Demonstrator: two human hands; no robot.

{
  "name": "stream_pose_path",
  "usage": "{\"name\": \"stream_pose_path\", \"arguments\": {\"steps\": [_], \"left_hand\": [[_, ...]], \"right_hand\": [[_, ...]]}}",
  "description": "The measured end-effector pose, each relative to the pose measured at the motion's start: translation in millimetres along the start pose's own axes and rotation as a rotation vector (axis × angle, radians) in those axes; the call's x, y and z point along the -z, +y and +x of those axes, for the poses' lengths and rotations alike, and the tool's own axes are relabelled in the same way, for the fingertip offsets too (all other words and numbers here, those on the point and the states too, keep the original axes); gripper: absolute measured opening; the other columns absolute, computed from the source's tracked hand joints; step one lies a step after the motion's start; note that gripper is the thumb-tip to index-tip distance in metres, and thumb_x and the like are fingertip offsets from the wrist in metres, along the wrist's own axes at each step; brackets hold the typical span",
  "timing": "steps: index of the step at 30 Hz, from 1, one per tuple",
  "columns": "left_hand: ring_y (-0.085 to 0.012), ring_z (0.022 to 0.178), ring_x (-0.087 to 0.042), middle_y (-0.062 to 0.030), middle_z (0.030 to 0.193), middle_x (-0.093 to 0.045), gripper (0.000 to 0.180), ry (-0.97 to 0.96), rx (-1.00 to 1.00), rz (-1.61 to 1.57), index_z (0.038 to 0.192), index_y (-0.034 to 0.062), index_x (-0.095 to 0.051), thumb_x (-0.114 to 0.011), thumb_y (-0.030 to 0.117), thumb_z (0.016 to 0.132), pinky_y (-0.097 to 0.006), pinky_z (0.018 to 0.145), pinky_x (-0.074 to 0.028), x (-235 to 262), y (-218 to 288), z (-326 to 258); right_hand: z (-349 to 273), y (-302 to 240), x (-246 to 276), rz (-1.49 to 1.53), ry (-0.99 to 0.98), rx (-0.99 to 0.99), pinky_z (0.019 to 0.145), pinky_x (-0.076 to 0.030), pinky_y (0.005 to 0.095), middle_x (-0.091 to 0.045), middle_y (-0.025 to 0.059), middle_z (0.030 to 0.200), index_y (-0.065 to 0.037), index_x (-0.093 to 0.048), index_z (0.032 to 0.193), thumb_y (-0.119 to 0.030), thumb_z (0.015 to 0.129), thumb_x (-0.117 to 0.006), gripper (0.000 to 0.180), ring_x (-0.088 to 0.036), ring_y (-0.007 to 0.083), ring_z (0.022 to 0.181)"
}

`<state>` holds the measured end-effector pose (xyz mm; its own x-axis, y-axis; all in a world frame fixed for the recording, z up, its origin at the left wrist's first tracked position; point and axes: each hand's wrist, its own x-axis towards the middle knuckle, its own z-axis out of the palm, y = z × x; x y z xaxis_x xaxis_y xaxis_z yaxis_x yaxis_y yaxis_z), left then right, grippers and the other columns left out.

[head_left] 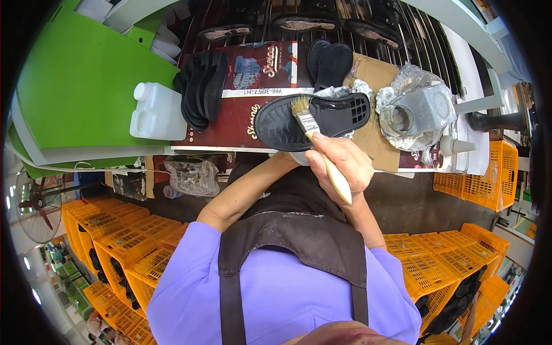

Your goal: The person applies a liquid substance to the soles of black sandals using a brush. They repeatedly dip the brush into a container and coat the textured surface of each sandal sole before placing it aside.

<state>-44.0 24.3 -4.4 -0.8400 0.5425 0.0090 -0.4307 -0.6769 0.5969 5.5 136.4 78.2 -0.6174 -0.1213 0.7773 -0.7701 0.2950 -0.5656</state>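
A black shoe sole is held over the front of the bench, its inner face upward and a grid of square hollows at its right end. My left hand supports it from below at the near edge; the sole hides most of its fingers. In my right hand, the fingers wrap round the pale wooden handle of a flat paintbrush. Its bristles touch the sole near the middle of the upper edge. Right of the sole, a cut-open clear plastic container lies in a crumpled plastic bag.
Several black soles stand stacked at left, near a white jug. More soles lie behind, on cardboard. Black boots line the far rack. A nozzle bottle lies at right. Orange crates stand on both sides.
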Motion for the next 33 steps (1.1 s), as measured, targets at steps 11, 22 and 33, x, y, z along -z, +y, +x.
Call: {"name": "stream_pose_path", "arguments": {"steps": [11, 22, 33], "left_hand": [[-0.0226, 0.122, -0.042, -0.0101, 0.131, -0.045, 0.066, -0.022, -0.452, 0.831, 0.132, 0.004, -0.037, -0.068, 0.026, 0.078, -0.038, 0.107, -0.027, -1.5, -7.8, -1.8], [-0.0264, 0.124, -0.041, -0.0129, 0.133, -0.043, 0.072, 0.113, -0.553, 1.16, 0.134, 0.0015, -0.036, -0.071, 0.024, 0.076, -0.04, 0.106, -0.025, -17.1, 5.5, -0.4], [-0.0271, 0.127, -0.036, -0.0106, 0.137, -0.04, 0.072, 0.003, -0.4, 1.375, 0.137, 0.007, -0.034, -0.064, 0.041, 0.081, -0.043, 0.108, -0.021, -0.1, 2.3, -4.4]], "right_hand": [[-2.6, -1.6, 9.4, 0.077, -0.029, 0.009, 0.051, -0.048, 0.028, -0.064, 0.0123, 0.071, 0.002, -0.065, 0.096, -0.011, 0.075, -0.073, 0.026, -0.061, 0.0203, 0.058], [-8.7, 12.4, 38.5, -0.293, 0.117, -0.041, 0.052, -0.048, 0.0269, -0.065, 0.0119, 0.073, 0.002, -0.067, 0.09, 0.002, 0.069, -0.073, 0.022, -0.06, 0.0198, 0.058], [-9.6, 7.9, 25.7, -0.214, 0.041, -0.041, 0.053, -0.048, 0.0275, -0.066, 0.0137, 0.075, 0.005, -0.065, 0.091, 0.004, 0.072, -0.069, 0.02, -0.06, 0.0204, 0.058]]}}
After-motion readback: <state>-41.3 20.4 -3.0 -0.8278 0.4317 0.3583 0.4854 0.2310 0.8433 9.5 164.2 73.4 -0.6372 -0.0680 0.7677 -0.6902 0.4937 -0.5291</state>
